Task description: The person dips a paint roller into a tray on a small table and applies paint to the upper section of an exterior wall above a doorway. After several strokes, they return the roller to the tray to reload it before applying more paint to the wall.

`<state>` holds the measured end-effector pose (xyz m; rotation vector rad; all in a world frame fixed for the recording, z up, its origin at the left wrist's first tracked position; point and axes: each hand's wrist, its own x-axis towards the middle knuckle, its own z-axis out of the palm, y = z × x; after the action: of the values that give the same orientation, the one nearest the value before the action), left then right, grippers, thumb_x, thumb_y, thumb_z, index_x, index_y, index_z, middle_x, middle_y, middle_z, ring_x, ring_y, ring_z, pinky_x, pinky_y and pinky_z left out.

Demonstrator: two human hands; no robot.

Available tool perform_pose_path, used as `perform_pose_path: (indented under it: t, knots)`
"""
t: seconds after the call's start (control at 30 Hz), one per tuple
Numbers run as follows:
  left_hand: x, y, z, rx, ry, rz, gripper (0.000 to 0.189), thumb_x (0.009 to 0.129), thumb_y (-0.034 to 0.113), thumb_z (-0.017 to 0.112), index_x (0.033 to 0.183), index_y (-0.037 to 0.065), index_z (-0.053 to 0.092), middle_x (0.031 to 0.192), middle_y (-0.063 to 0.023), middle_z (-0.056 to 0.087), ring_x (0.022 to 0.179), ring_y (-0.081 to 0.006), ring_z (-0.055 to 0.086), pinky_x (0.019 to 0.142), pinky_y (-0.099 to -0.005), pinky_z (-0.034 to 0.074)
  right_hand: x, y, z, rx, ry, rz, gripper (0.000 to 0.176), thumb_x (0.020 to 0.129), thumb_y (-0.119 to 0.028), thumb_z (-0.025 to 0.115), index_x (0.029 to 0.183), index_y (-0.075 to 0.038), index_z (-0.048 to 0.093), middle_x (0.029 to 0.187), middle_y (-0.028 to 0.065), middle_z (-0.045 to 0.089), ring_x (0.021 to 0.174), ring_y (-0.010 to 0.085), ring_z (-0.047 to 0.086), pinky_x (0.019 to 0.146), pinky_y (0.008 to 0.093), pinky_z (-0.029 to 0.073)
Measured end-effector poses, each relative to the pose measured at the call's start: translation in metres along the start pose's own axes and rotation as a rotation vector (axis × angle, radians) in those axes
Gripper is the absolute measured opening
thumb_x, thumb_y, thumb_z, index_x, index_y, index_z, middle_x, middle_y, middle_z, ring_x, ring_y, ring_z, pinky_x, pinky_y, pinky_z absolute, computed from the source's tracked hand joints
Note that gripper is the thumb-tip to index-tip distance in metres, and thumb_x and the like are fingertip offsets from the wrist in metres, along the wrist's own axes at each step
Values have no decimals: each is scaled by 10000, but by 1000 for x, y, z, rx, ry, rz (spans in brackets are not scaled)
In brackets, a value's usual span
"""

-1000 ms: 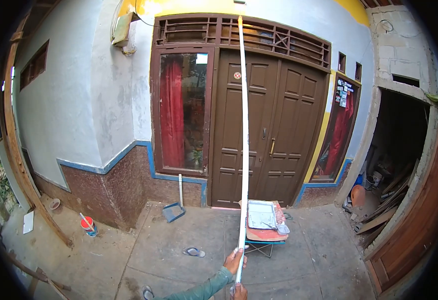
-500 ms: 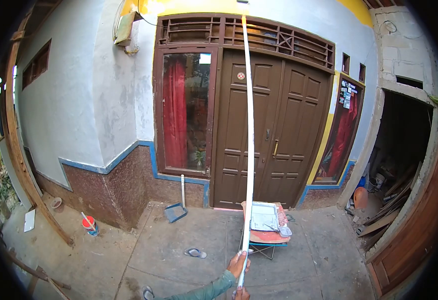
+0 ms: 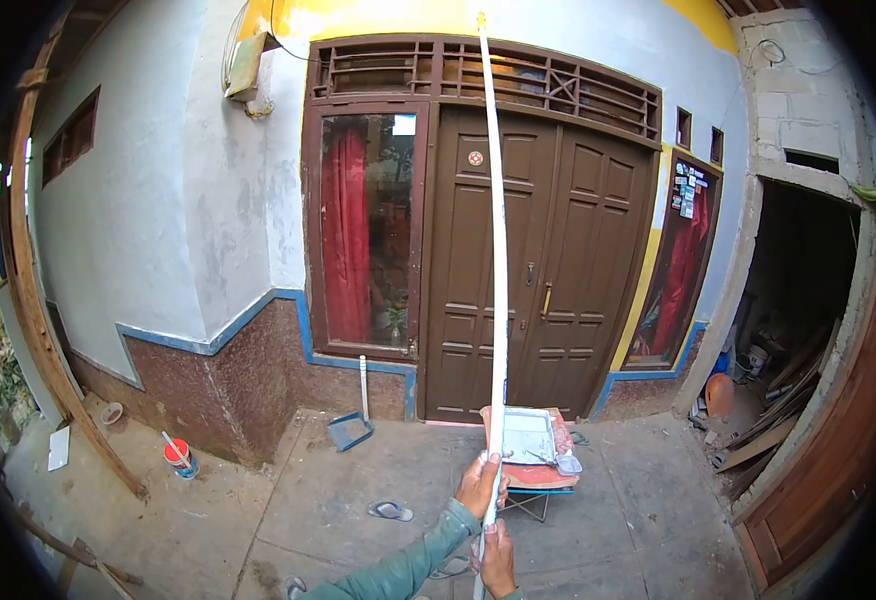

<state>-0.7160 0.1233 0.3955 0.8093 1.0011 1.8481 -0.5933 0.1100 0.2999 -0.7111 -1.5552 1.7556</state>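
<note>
My left hand is closed around a long white pole at about the front of the low stand. Below it, near the bottom edge, my right hand grips the same pole. The pole rises past the brown double door to the wall above, where its tip looks yellow; what is fitted at that end cannot be made out. Just beyond my left hand, a pale paint tray lies on a stand with a worn red top, partly hidden by the pole. A small clear container sits at the tray's corner.
The brown double door stands shut behind the tray. A blue dustpan leans near the wall, and a red bucket stands at left. Sandals lie on the concrete floor. A wooden post slants at far left; planks lie in the right doorway.
Both hands have moved up in view with the pole. Its tip has gone higher, from the top of the door frame onto the wall above. More of my right hand shows.
</note>
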Motion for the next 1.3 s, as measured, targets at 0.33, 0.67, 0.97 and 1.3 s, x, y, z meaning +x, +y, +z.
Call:
perform_pose_path:
  t: [0.33,0.67,0.97,1.3]
  knots:
    - [-42,-70,-20,-21,10,-144,422,1027,400,431,1242,43,494,681,-35,461,606,-108,474,536,-277,451,-24,147,-36,-976,77,-398,327,962,-197,530,1217,7,538,1006,221,595,961,354,592,821,449,467]
    - [-73,-117,-32,-67,58,-253,387,1034,381,423,1202,38,484,694,-38,467,606,-122,482,544,-286,456,-64,180,-41,-360,113,211,334,970,-201,506,1201,36,542,943,218,613,854,359,574,745,452,462]
    - [-68,-124,-32,-32,43,-248,425,1037,410,389,1177,19,481,687,-53,474,595,-140,483,554,-293,451,-83,166,-43,-469,175,-56,328,964,-248,519,1149,18,570,830,223,601,734,377,535,670,475,431]
    - [-78,-129,-34,-13,59,-242,410,1037,396,400,1176,22,493,691,-43,472,598,-123,482,546,-277,452,-85,169,-36,-775,311,-259,320,960,-259,526,1150,-6,572,827,221,606,722,365,546,670,483,435]
